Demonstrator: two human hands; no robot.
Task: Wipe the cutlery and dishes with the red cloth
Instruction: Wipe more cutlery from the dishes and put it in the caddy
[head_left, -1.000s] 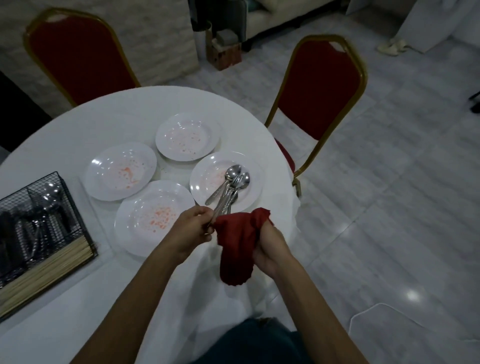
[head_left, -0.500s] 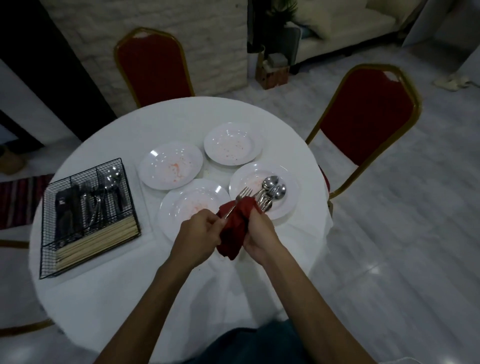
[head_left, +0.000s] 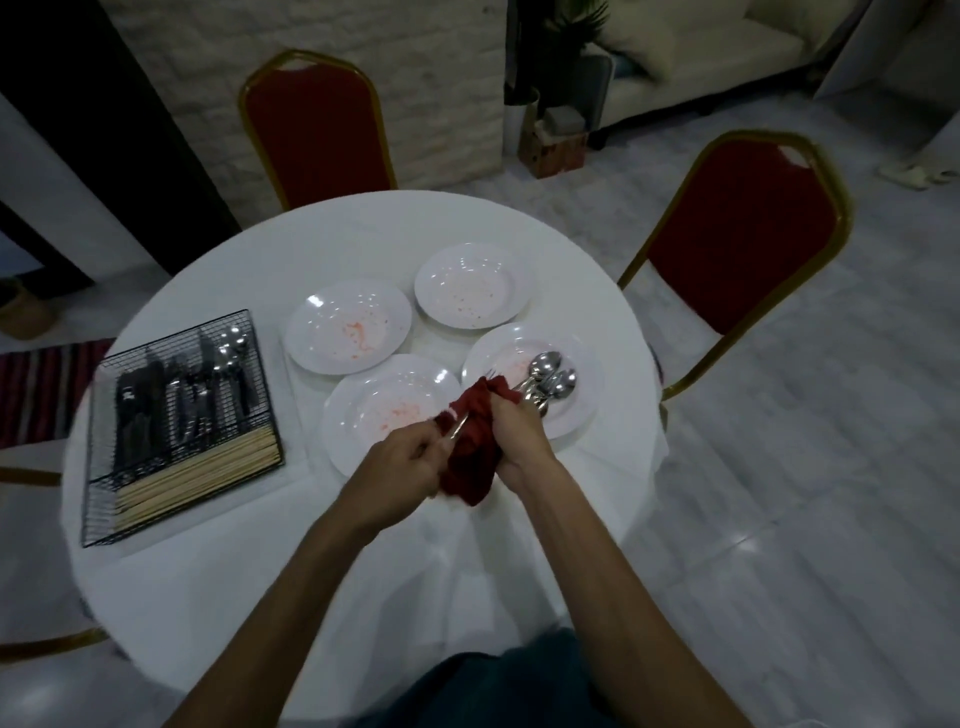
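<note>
My left hand (head_left: 402, 470) pinches the handle end of a fork (head_left: 460, 427) just above the table. The red cloth (head_left: 475, 449) is wrapped round the fork's shaft, and my right hand (head_left: 519, 431) grips that cloth. The fork's tines (head_left: 489, 373) poke out past the cloth over the right-hand plate (head_left: 587, 410), where several spoons (head_left: 550, 376) lie. Three more white plates with red stains sit nearby: a near one (head_left: 384, 410), a left one (head_left: 348, 332) and a far one (head_left: 470, 286).
A black wire basket (head_left: 182, 415) with dark cutlery and chopsticks stands at the table's left. The round table (head_left: 234, 571) wears a white cloth. Red chairs with gold frames stand behind (head_left: 311, 124) and to the right (head_left: 743, 234).
The view has swung left and back, showing more of the table and the basket. A fork now sticks out of the cloth, and both hands have closed in on it over the plates.
</note>
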